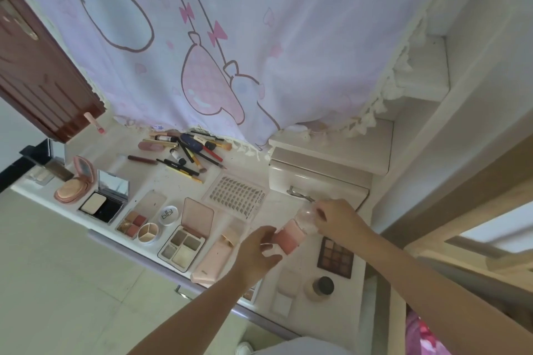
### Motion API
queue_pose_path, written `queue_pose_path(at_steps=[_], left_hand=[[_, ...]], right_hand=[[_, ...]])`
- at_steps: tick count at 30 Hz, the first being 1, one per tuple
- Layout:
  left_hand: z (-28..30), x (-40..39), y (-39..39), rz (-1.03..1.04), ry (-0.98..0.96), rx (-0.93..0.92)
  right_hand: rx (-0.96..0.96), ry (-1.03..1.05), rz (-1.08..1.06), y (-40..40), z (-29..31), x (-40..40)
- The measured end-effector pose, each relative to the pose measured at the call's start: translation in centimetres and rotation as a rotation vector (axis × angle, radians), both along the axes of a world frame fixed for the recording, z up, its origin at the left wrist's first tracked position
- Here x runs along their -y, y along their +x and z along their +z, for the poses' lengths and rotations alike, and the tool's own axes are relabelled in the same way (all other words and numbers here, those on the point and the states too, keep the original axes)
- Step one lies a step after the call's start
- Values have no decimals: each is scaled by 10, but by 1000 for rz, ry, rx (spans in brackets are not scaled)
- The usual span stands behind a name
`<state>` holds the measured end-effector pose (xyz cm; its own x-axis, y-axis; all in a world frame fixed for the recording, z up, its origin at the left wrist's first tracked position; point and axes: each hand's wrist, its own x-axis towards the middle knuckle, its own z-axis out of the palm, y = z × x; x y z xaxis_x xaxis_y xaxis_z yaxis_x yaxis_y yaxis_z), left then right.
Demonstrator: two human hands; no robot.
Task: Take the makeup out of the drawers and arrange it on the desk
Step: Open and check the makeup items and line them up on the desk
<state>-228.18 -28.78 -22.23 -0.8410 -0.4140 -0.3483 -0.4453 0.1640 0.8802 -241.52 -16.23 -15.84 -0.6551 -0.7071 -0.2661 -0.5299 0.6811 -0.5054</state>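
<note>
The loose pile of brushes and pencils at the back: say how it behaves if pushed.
The pile of brushes and pencils would probably scatter, since they lie crossed and loose. Their round, slim bodies look apt to roll on the smooth desk. Each looks light and stiff.

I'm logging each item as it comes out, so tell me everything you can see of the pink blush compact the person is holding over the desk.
The square pink blush compact has a clear plastic case, with its clear lid swung open away from the pink pan. It is held tilted above the white desk, between a pale pink case and a dark eyeshadow palette. The left hand holds the base in its grip; the right hand pinches the lid. No label is readable.
</note>
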Motion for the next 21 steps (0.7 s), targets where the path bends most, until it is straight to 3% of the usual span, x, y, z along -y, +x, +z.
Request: queue_pose_path(at_steps=[7, 11, 21], left_hand=[[-26, -14, -5, -154, -248, 235], [-25, -16, -6, -206, -289, 277], [-21, 4, 5, -116, -362, 297]], right_hand=[[-241, 238, 243, 8, -44, 6], [-267, 393, 288, 9, -62, 7], [-283, 374, 227, 13, -61, 3]])
